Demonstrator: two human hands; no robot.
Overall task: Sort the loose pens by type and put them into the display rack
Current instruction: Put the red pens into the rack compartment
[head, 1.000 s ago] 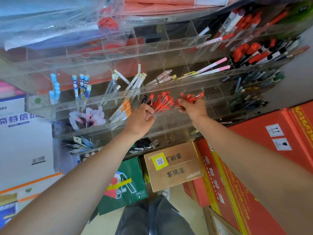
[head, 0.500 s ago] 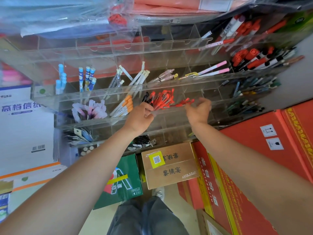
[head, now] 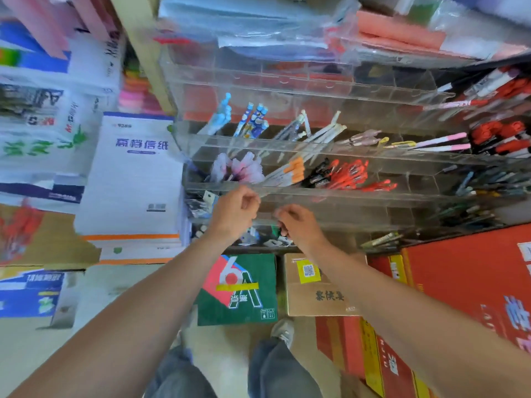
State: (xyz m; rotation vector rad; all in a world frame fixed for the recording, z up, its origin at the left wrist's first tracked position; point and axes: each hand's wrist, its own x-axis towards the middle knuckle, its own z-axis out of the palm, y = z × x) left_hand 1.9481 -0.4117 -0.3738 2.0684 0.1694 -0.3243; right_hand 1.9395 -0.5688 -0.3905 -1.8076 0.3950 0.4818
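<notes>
My left grip [head: 234, 212] curls empty at the clear acrylic tiered rack [head: 316, 193]. Right grip [head: 298, 225] curled, whether pinching anything I cannot tell. Glossy red pens [head: 349, 175] at one o'clock.

**Where everything sits**

The display rack [head: 344, 193] fills twelve to three o'clock, pens [head: 349, 175] in its middle tier. Before its lower tiers, the left hand [head: 234, 215] sits at nine o'clock of the right hand [head: 298, 225]. Cartons [head: 319, 294] stand at six, paper packs [head: 132, 173] at nine.
</notes>
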